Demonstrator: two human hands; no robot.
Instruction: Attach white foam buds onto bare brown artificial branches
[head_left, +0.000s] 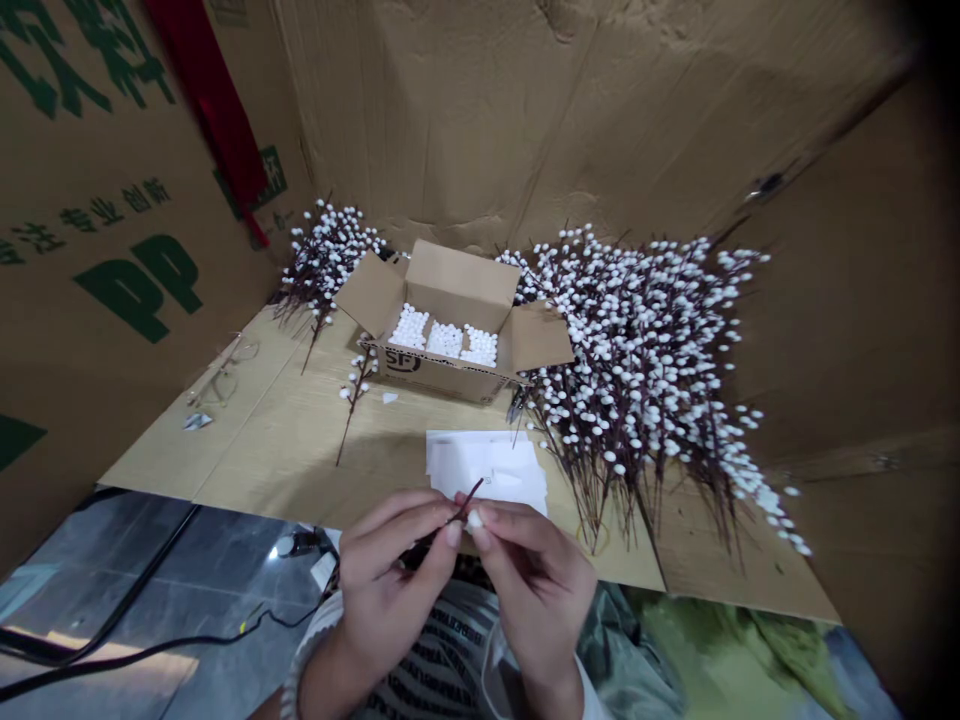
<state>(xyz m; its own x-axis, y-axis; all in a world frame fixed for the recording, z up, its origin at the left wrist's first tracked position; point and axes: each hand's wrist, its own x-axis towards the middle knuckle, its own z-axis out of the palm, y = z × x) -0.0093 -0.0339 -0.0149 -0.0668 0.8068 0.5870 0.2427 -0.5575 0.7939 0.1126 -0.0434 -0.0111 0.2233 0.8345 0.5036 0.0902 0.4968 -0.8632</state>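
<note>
Close together at the table's front edge, both my hands work at one thin brown stem [471, 497]. My left hand [397, 555] pinches the stem between thumb and fingertips; its tip points up and right. In the fingertips of my right hand [529, 565] is a small white berry [474, 519], held right against the stem. The rest of the stem is hidden behind my left fingers. Just beyond my hands lie white paper sheets [487, 465]. Farther back stands an open cardboard box [442, 375] with white berries [448, 340] in three groups.
A big pile of white-berried branches [630, 350] covers the table's right side. A smaller pile [330, 250] sits at the back left. One single branch [352, 400] lies left of the box. Tall cardboard walls [600, 120] enclose the table. Black cables [142, 580] run below left.
</note>
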